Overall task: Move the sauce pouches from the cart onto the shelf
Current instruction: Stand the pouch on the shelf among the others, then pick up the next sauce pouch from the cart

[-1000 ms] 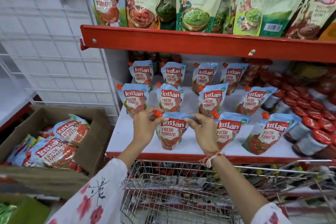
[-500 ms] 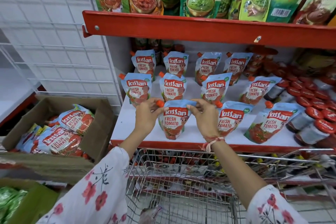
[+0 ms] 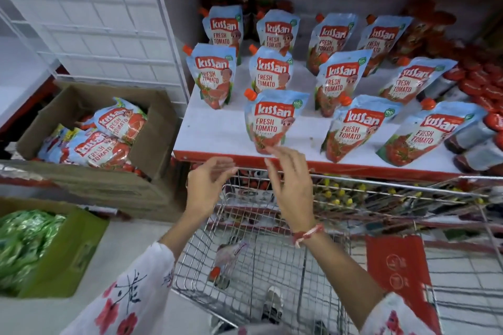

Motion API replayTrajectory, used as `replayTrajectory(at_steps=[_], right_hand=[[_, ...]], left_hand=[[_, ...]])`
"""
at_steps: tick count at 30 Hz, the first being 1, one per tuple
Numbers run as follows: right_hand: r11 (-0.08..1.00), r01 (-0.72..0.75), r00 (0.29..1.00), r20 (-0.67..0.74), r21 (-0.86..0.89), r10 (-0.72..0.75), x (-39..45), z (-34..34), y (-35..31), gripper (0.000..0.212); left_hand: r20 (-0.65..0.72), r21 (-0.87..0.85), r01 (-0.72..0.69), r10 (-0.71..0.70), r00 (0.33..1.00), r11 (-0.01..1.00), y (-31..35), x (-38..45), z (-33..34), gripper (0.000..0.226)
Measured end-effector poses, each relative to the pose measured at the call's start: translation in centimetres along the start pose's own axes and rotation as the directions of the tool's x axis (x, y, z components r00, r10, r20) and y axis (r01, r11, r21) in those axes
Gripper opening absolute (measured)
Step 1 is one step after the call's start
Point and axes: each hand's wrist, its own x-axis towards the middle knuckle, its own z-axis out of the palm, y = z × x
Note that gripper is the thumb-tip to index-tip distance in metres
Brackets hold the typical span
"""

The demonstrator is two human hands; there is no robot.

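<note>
Several blue and red tomato sauce pouches stand in rows on the white shelf (image 3: 217,130). The front pouch (image 3: 273,122) stands upright near the shelf's front edge, with nothing touching it. My left hand (image 3: 208,185) hovers just below the shelf edge, fingers apart and empty. My right hand (image 3: 292,182) is beside it, fingers spread, fingertips just under that pouch. Both hands are above the wire cart (image 3: 272,266). One pouch (image 3: 227,261) lies in the cart's basket.
A cardboard box (image 3: 152,128) with more tomato pouches sits left of the shelf. A green box (image 3: 73,250) of green packets is at lower left. Red-capped bottles (image 3: 487,90) crowd the shelf's right end. A white wire grid (image 3: 95,22) stands behind the box.
Both hands have let go of the front pouch and pulled back below the shelf edge. The pouch now stands alone. The view has tilted down toward the cart.
</note>
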Motion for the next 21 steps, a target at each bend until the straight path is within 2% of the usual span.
replayTrajectory(at_steps=[3,5,7,10,12,14,16,21], right_hand=[[1.000,-0.006,0.978,0.210,-0.011,0.008,-3.6,2.1,1.4,0.018],[1.000,-0.026,0.921,0.387,-0.014,0.029,-5.7,3.5,2.3,0.017],[0.998,-0.068,0.815,0.576,-0.016,0.065,-7.3,4.6,2.9,0.021],[0.996,-0.054,0.581,0.809,-0.073,0.091,-9.5,6.3,3.7,0.035],[0.994,-0.011,0.447,0.889,-0.106,0.100,-10.9,7.3,4.3,0.042],[0.990,0.029,0.358,0.926,-0.139,0.120,-12.4,8.4,4.9,0.044],[0.980,0.082,0.324,0.935,-0.183,0.147,-13.7,9.5,5.5,0.044],[0.950,0.168,0.385,0.904,-0.264,0.183,-13.5,10.2,4.7,0.035]], left_hand=[[0.107,0.142,0.056,-0.071,0.992,0.988,-3.8,-2.0,0.3,0.021],[0.149,0.228,0.071,-0.107,0.983,0.971,-6.4,-3.1,0.6,0.018],[0.187,0.291,0.098,-0.157,0.970,0.952,-8.3,-4.0,1.2,0.018],[0.271,0.428,0.181,-0.317,0.909,0.886,-10.5,-5.3,2.2,0.028],[0.359,0.596,0.142,-0.421,0.833,0.790,-11.3,-6.4,2.7,0.040],[0.441,0.713,0.051,-0.504,0.742,0.699,-12.0,-7.5,3.2,0.046],[0.465,0.768,-0.001,-0.557,0.687,0.640,-13.1,-8.5,3.8,0.047],[0.396,0.790,0.029,-0.546,0.739,0.612,-15.1,-9.5,4.2,0.028]])
